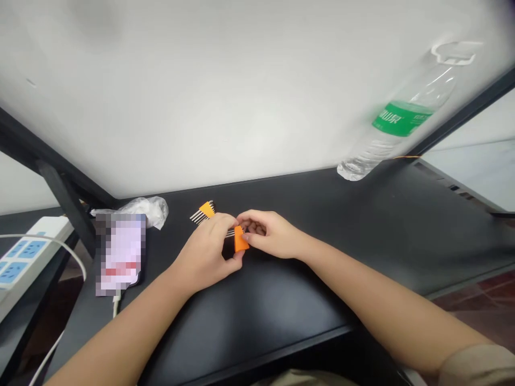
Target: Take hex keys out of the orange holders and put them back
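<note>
Low over the black desk, my left hand (213,246) is closed, with thumb and fingers pinching an orange hex key holder (240,239) from above and below. Thin metal keys stick out of its left side toward my palm. My right hand (271,233) is closed at the holder's right side, its thumb pressed on the orange edge and its other fingers curled behind. Whether a single key sits in those fingers is hidden. Just beyond my left hand lies a second orange holder with several metal hex keys (206,209), flat on the desk.
On the left lie a phone (123,252) with a white cable and a crumpled plastic bag (155,212). A power strip (30,257) rests beyond the desk's left frame. A big clear bottle (402,119) with a green label stands at the back right, near the white wall (225,96).
</note>
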The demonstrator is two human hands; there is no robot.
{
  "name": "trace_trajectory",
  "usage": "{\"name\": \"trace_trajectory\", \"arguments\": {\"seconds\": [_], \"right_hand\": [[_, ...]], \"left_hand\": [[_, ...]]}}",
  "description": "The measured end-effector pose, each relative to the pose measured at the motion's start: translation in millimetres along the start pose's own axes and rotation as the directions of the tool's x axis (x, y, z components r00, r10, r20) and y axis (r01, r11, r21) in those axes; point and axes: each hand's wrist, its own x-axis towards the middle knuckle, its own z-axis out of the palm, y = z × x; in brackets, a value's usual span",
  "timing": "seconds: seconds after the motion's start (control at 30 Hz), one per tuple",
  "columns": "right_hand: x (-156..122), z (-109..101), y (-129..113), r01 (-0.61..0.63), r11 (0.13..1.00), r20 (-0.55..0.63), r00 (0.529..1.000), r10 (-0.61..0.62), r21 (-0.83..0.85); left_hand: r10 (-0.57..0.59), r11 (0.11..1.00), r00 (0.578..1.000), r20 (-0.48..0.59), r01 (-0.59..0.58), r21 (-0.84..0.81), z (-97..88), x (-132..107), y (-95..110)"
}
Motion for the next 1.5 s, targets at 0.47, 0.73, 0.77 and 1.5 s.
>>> {"name": "trace_trajectory", "arguments": {"seconds": [0.47,0.73,0.77,1.5], "right_hand": [[-3,4,2,-0.014,0.997,-0.085,0.996,0.02,0.071],[-6,4,-16,0.084,0.954,-0.121,0.985,-0.123,-0.289],[-6,4,-16,0.082,0.95,-0.129,0.984,-0.126,-0.303],[9,15,-4,-0.238,0.913,-0.161,0.939,0.304,0.332]], "left_hand": [[0.129,0.97,0.992,-0.017,-0.122,0.212,3.7,1,-11],[0.189,0.912,0.982,-0.003,-0.174,0.372,2.6,-1,-9],[0.193,0.902,0.981,0.009,-0.181,0.391,3.4,-1,-9],[0.19,0.892,0.976,-0.111,-0.124,0.436,7.3,5,-12]]}}
